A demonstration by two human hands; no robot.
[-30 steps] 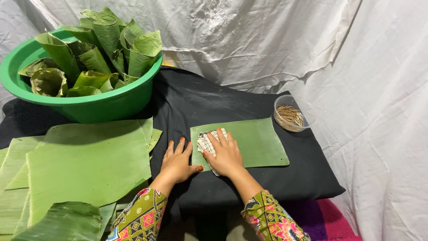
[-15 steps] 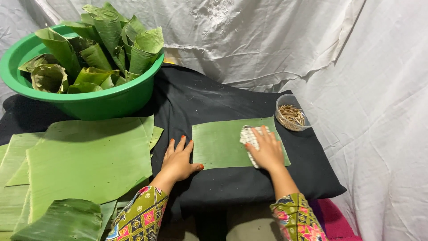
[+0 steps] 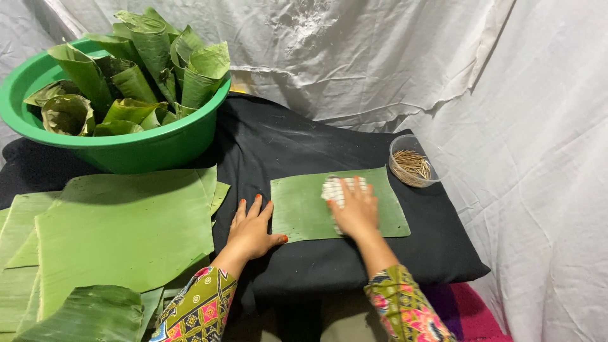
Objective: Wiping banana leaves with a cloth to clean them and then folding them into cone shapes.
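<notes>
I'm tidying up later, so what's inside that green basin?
The green basin holds rolled leaf cones, standing and leaning together. Its bottom is covered by them, so anything underneath cannot be seen.

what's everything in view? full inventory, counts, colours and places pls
leaf piece: 1, green, flat on the black cloth, centre
white cloth: 1, white, on the leaf piece under the right hand
green basin: 1, green, back left
rolled leaf cones: many, green, standing in the basin
leaf stack: several sheets, green, front left
clear cup: 1, clear, holding thin tan sticks, right of the leaf piece
black cloth: 1, covers the table
white sheeting: backdrop behind and to the right
left hand: flat on the black cloth, at the leaf piece's left edge
right hand: pressing the white cloth on the leaf piece
</notes>
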